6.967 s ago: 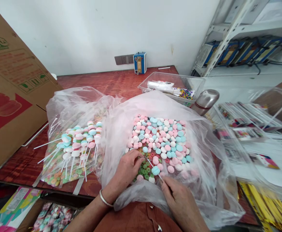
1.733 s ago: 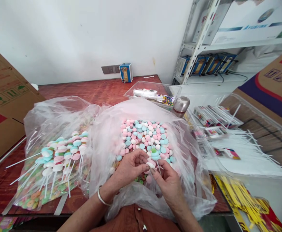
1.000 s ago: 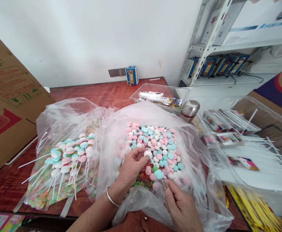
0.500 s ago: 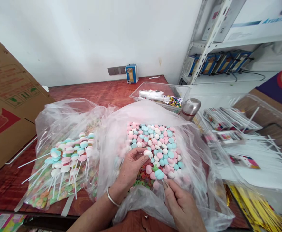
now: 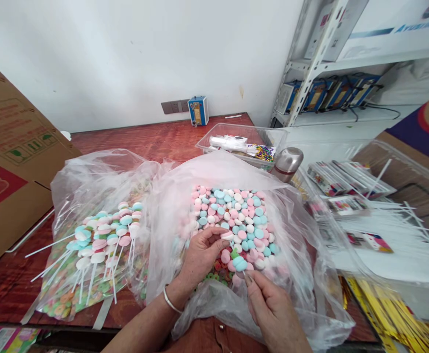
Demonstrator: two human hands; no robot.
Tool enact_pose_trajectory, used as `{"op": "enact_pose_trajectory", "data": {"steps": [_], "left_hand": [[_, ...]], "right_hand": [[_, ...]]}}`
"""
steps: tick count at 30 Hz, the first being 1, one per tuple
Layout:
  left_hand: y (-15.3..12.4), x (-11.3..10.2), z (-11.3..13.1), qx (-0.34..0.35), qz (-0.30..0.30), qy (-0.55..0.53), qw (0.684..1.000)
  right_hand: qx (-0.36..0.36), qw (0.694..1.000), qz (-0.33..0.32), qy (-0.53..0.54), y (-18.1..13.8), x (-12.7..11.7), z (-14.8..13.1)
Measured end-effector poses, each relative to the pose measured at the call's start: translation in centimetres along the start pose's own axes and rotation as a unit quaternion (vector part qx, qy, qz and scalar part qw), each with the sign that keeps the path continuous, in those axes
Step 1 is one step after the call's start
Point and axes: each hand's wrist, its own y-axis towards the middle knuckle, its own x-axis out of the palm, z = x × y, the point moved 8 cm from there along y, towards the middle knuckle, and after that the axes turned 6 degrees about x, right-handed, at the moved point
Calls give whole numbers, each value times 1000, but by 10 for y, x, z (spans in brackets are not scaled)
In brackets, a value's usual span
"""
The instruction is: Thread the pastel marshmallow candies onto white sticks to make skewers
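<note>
Over a translucent plastic bag [image 5: 207, 169] of pastel round candies [image 5: 232, 208], a right hand [image 5: 271, 300] is clamped on a thin white stick [image 5: 244, 273], its lower end hidden; the long axis slants away and leftward, blue candy [image 5: 239, 264] and green piece [image 5: 234, 253] foremost. The left hand [image 5: 202, 251] pinches a round pink-and-white candy [image 5: 227, 236], partly covered.

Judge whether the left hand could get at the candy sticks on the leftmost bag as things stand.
Probably yes: the candy sticks lie uncovered on top, with only loose plastic between, though the left hand has a candy in its grip.
</note>
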Motion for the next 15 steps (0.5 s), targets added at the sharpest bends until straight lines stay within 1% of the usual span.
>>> {"op": "enact_pose_trajectory", "data": {"steps": [4,8,12,15], "left_hand": [[-1,5,3,-1,1,-8,1000],[-3,8,10,13,-19,-2,1000],[-8,11,17,46,-43,61,996],[-18,15,14,47,-56,73,995]], "right_hand": [[-32,999,6,-33,2,3,-3],[-36,999,1,-37,2,9,2],[-30,999,41,-20,0,7,5],[-33,997,65,-16,3,6,7]]}}
